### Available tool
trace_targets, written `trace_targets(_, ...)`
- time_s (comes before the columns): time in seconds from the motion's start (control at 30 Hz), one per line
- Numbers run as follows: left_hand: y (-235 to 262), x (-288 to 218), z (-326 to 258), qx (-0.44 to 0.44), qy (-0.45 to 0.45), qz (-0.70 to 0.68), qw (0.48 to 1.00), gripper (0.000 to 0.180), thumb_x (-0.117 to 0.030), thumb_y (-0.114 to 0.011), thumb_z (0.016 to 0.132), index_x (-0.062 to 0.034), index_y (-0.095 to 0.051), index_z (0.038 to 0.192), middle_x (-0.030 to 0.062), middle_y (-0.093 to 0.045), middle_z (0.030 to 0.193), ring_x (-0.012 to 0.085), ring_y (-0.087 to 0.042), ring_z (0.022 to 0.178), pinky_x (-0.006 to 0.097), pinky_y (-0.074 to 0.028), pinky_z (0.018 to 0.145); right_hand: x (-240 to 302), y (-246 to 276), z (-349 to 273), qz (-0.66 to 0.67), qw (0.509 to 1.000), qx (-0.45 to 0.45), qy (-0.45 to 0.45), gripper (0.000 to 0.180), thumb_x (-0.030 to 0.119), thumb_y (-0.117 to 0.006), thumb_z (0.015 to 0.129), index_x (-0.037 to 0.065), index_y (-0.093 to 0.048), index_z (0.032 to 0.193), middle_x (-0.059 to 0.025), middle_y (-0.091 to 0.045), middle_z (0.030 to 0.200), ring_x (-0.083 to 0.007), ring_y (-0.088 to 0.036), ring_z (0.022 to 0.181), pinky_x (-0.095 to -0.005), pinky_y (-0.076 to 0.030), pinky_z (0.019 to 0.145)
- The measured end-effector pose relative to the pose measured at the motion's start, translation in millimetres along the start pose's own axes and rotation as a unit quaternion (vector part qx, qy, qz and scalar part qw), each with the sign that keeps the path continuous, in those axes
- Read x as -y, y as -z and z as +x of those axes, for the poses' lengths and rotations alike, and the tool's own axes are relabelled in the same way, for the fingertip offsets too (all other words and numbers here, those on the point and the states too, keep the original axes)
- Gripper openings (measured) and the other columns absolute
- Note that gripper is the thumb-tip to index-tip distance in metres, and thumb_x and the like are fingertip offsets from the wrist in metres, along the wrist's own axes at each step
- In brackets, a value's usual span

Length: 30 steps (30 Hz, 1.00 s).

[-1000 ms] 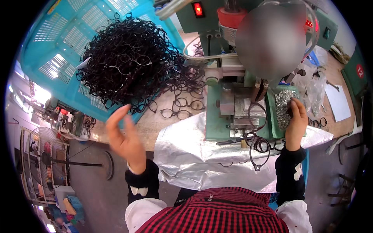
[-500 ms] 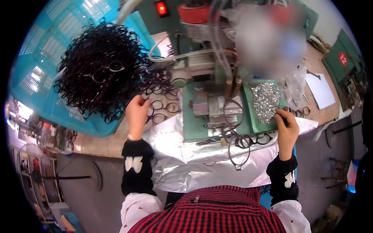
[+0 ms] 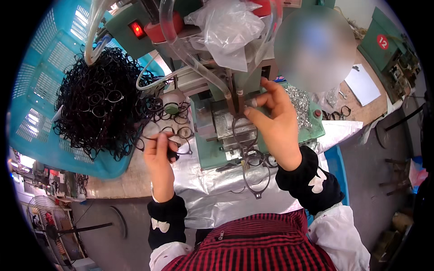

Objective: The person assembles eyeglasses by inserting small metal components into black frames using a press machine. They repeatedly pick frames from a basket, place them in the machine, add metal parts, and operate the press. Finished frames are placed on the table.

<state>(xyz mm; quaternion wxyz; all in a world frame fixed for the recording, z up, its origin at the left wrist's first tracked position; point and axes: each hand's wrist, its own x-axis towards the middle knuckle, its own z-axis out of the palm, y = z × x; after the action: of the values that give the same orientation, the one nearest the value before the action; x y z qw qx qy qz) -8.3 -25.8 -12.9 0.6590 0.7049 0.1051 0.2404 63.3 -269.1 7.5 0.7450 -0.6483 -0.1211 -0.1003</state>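
left hand (image 3: 159, 151): closed, pinching a black eyeglass frame (image 3: 178, 147) lying on the surface, just beside the machine's left side, near the front edge.
right hand (image 3: 275, 124): raised at the machine's work area, thumb and forefinger pinched together near the vertical tool; cannot tell what small part, if any, sits between the fingertips. Palm side covers part of the machine bed.
frame on machine (image 3: 245, 133): dark frame resting on the metal plate (image 3: 226, 128) of the bed, directly under the right hand's fingers.
hanging frames (image 3: 257, 174): a few dark frames dangle off the machine's front edge, over the silver sheet.
green machine (image 3: 210, 156): stands mid-surface, red lit switch (image 3: 137, 30) at its upper left, clear hoses (image 3: 190, 58) curving down to the tool, crumpled clear plastic bag (image 3: 230, 31) on top.
frame pile (image 3: 97, 104): large tangle of black frames heaped in the teal basket (image 3: 40, 90) at the surface's left side; loose frames spill from it toward the left hand.
metal parts tray (image 3: 299, 101): small shiny pieces on the machine's right side, just past the right hand.
silver sheet (image 3: 212, 189): drapes over the surface's front edge, between the forearms.
sleeves: black cuffs over white, red-and-black checked top below.
right edge: white paper (image 3: 363, 83) and a few more frames (image 3: 337, 113) on the surface.
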Motion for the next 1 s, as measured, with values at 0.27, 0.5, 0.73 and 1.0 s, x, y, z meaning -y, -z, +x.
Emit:
trace_targets(0.27,-44.2,-104.8,41.7,0.040,-0.470,0.092,0.877,0.023,-0.015,-0.056,0.102,0.0072,-0.064,0.105,0.0104,-0.071,0.081,0.0151,-0.064,0.066,0.026,-0.049,0.063,27.7,-14.5,-2.1,0.116,0.991,0.020,-0.067,0.057,-0.005,-0.068,0.080,-0.003,-0.050,0.134,-0.0022,-0.065,0.088,-0.0102,-0.061,0.087,-0.0237,-0.045,0.085)
trace_targets(0.5,-62.7,-97.7,-46.3,0.327,0.082,-0.194,0.921,0.030,-0.024,-0.043,0.108,0.0020,-0.058,0.113,0.0157,-0.069,0.091,0.0160,-0.062,0.059,0.023,-0.047,0.052,21.0,26.2,0.4,-0.148,0.983,0.043,0.104,0.037,-0.002,-0.064,0.081,0.000,-0.064,0.118,-0.0096,-0.071,0.100,-0.0181,-0.066,0.093,-0.0307,-0.050,0.088)
trace_targets(0.73,-86.6,-66.9,-40.5,0.368,0.326,-0.220,0.843,0.042,-0.033,-0.042,0.108,0.0018,-0.065,0.107,0.0053,-0.063,0.065,0.0086,-0.050,0.048,0.020,-0.033,0.042,-38.2,109.2,9.1,-0.309,0.929,-0.182,0.095,0.028,-0.008,-0.062,0.080,0.004,-0.069,0.104,-0.0105,-0.066,0.092,-0.0209,-0.066,0.082,-0.0324,-0.052,0.075)
trace_targets(1.0,-89.6,-62.4,-40.8,0.349,0.333,-0.234,0.844,0.038,-0.030,-0.043,0.108,0.0006,-0.065,0.106,0.0053,-0.064,0.066,0.0087,-0.050,0.047,0.020,-0.035,0.041,-52.0,80.6,6.8,-0.587,0.776,0.035,0.228,0.018,0.012,-0.070,0.078,0.009,-0.068,0.096,-0.0152,-0.061,0.120,-0.0358,-0.056,0.115,-0.0463,-0.050,0.081)
